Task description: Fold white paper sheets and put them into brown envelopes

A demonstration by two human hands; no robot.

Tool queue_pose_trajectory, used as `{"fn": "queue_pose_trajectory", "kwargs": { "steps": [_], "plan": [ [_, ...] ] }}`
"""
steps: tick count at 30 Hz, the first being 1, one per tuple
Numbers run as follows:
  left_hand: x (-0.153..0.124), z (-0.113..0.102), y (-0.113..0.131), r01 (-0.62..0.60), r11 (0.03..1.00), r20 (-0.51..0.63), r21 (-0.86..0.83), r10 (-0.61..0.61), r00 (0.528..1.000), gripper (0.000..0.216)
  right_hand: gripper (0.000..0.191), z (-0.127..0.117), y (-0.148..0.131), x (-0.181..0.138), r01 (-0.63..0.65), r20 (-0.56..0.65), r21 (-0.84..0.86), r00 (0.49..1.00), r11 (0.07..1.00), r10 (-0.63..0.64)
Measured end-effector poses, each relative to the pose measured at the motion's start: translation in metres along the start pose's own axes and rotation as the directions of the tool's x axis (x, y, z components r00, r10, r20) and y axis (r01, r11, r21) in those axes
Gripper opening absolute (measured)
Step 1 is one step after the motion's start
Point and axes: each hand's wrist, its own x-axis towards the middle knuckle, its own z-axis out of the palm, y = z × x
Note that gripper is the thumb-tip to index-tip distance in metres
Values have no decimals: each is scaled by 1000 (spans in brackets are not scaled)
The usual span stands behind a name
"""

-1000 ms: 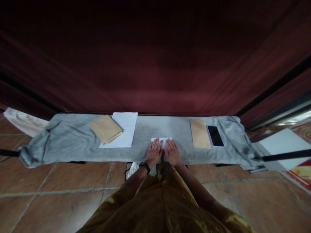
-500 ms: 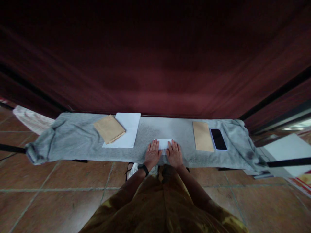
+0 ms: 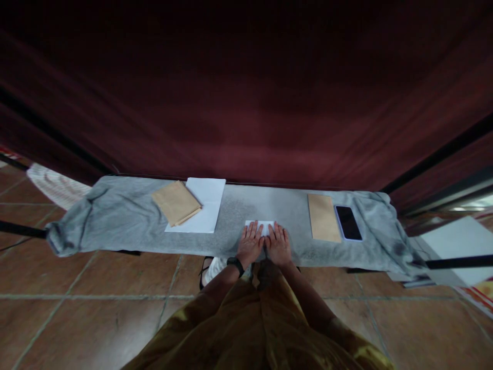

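A small folded piece of white paper (image 3: 265,226) lies on the grey cloth in front of me, partly covered by my hands. My left hand (image 3: 250,245) rests flat on its left part, fingers stretched forward. Over the right part lies my right hand (image 3: 279,246), also flat with its fingers extended. The thumbs are close together near the middle of the paper. A dark watch (image 3: 235,265) is on my left wrist.
The grey cloth (image 3: 265,200) covers a narrow table against a dark red panel (image 3: 246,128). To the left, brown envelopes (image 3: 177,202) overlap white sheets (image 3: 211,205). To the right lie one brown envelope (image 3: 324,218) and a phone (image 3: 348,223).
My left hand has slid right across the paper toward my right hand, so the two are now closer together. The view has shifted slightly.
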Motion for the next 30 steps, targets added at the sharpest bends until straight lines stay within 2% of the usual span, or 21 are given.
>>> {"fn": "queue_pose_trajectory", "kwargs": {
  "steps": [6,12,21,30],
  "plan": [
    [-1,6,-2,-22,1000,-2,-12,22,1000,55,50,2,-5,5,-63,14,63,998,996,62],
    [-2,5,-4,-59,998,-18,4,59,998,59,50,4,-13,4,-31,5,145,1000,989,31],
    [-18,-2,-14,-3,1000,-58,13,4,998,62,54,3,1,-8,-29,-22,45,999,999,30],
    [-40,-6,-25,-10,1000,-69,21,11,998,62,58,9,4,-16,-11,-72,16,997,1000,12]
  ]
}}
